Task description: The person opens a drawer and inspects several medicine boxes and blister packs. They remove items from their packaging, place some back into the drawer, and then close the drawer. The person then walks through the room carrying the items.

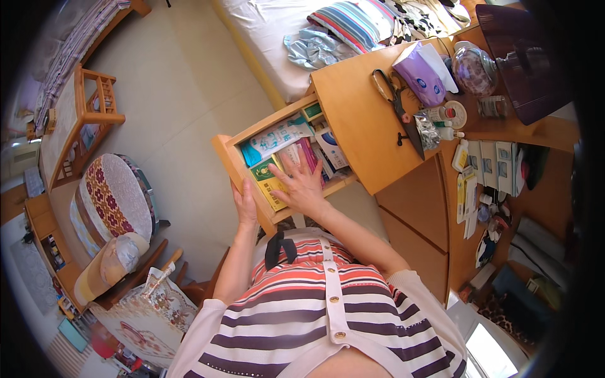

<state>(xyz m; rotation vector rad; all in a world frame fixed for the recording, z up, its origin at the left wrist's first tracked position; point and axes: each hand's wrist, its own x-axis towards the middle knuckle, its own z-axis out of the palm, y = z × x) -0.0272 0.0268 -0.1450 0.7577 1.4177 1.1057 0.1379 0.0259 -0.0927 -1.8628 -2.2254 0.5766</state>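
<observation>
A wooden drawer (264,118) is pulled out from under a wooden tabletop. My left hand (245,201) holds the outer face of its front panel. Over the drawer my right hand (301,186) is spread, palm down, on the packed boxes; whether it grips one cannot be told. Beside its fingers are a yellow and green box (271,182), a blue and white plastic packet (276,139) and a magenta box (309,155). Farther back in the drawer are a white box with blue print (331,146) and a small green box (312,110).
Large scissors (401,108), a purple tissue pack (418,78), a crumpled foil packet (427,131) and a glass jar (474,71) stand or lie on the tabletop (350,104). A bed (264,42) is beyond the drawer. A round patterned stool (113,196) stands at left.
</observation>
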